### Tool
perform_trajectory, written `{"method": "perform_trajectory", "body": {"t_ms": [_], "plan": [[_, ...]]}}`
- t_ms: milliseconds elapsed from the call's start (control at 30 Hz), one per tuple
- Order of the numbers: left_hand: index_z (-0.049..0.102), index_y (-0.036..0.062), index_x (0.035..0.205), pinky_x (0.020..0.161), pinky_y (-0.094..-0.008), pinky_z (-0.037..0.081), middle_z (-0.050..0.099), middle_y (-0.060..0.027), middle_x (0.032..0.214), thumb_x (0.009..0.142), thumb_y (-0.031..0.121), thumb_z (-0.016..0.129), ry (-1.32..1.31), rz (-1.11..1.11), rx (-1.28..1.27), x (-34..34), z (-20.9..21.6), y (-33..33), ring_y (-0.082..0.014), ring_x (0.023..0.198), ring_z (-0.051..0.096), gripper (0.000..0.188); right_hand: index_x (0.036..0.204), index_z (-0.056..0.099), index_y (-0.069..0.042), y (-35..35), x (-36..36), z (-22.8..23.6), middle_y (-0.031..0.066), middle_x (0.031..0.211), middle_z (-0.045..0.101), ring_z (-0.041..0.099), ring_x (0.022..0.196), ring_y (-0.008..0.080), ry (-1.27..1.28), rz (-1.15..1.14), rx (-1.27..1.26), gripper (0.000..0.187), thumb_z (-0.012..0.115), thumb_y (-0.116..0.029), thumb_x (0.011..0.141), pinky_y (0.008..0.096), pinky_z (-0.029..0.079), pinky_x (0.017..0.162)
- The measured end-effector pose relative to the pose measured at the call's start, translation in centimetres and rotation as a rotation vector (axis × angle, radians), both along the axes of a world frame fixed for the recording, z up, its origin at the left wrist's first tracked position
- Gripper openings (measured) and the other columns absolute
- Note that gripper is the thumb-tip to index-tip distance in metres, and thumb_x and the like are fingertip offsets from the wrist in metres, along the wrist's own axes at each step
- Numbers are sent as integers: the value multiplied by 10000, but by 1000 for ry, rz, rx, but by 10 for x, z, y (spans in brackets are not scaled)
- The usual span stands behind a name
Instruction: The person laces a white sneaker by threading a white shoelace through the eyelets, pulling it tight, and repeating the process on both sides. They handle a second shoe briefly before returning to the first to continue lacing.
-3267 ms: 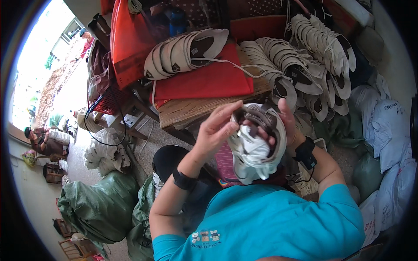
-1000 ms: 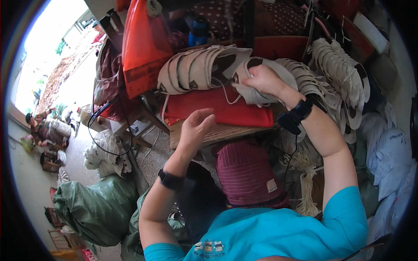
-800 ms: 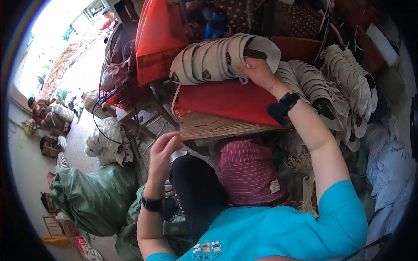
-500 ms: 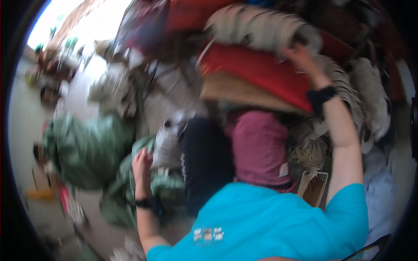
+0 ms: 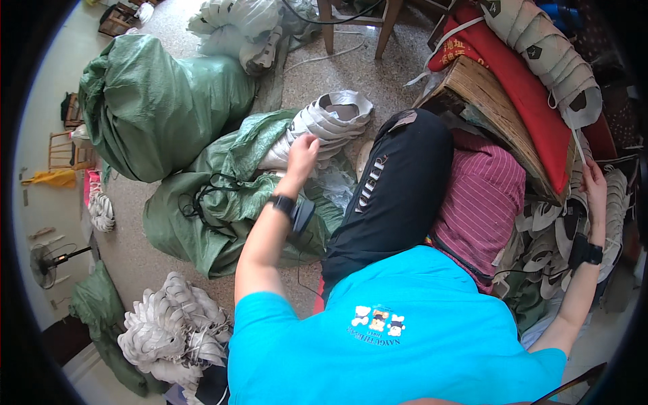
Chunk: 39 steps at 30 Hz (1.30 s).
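Note:
My left hand (image 5: 304, 156) is closed, with its fingers curled, over a nested stack of white shoe uppers (image 5: 331, 125) that pokes out of a green woven sack (image 5: 226, 192). Whether it grips them is hidden. On the far right, my right hand (image 5: 594, 182) pinches a white cord (image 5: 578, 145). That cord hangs from the near end of another long stack of pale shoe uppers (image 5: 536, 47), which lies across a red cloth (image 5: 520, 101) on a worn wooden board (image 5: 496, 121). More uppers (image 5: 613, 219) sit beside and below my right hand.
A full green sack (image 5: 158, 101) stands at the left. White uppers are heaped at the lower left (image 5: 179, 327) and at the top (image 5: 239, 27). Wooden stool legs (image 5: 388, 30) rise at the top. A fan (image 5: 44, 263) stands by the left wall.
The view has swung right and is sharper. My right hand has moved off the end of the uppers stack down to its cord. My left hand has reached forward to the white uppers.

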State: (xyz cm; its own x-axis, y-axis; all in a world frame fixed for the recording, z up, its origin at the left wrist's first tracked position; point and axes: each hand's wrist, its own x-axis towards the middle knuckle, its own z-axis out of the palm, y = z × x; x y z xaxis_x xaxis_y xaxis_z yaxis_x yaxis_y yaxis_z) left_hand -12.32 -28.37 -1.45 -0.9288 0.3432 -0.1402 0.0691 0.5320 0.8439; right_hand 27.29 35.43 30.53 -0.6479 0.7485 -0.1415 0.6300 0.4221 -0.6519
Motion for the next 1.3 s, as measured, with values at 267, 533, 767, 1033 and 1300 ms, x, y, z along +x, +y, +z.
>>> {"method": "perform_trajectory", "body": {"t_ms": [267, 533, 767, 1033, 1300], "plan": [[664, 137, 1085, 1107, -633, 272, 635, -56, 1173, 869, 178, 593, 643, -473, -599, -45, -8, 79, -270, 1238, 505, 231, 1281, 624, -83, -64, 41, 12, -82, 788, 512, 452, 634, 2, -96, -59, 22, 315, 568, -250, 1021, 163, 403, 518], [729, 181, 924, 1113, -651, 267, 700, -35, 986, 907, 218, 567, 523, -500, -624, -63, -6, 79, -240, 1066, 612, 167, 1190, 669, -68, -137, 20, 25, -70, 725, 521, 443, 586, 5, -55, -83, 24, 233, 575, -189, 1014, 176, 385, 517], [675, 14, 1063, 732, -261, 468, 637, -7, 884, 1016, 205, 591, 441, -43, 403, -55, 165, 76, -95, 829, 567, 213, 1132, 678, -28, -228, -66, 44, -30, 756, 548, 513, 649, 50, 160, 170, 118, 185, 595, -87, 978, 213, 412, 565], [679, 22, 977, 849, -301, 404, 643, -32, 873, 906, 145, 667, 673, -615, 383, 41, 395, 99, -165, 843, 543, 143, 1414, 456, -40, -307, -156, 73, 188, 1330, 504, 500, 1218, 362, 570, 764, 657, 768, 813, -162, 745, 445, 415, 1049], [614, -65, 1198, 976, -362, 432, 641, -137, 1149, 948, 261, 620, 804, -729, 814, 89, 439, 155, -204, 1046, 581, 411, 1161, 622, 2, -295, -136, 59, 77, 995, 687, 676, 863, 191, 770, 568, 4, 395, 769, -86, 805, 320, 542, 786]]}}
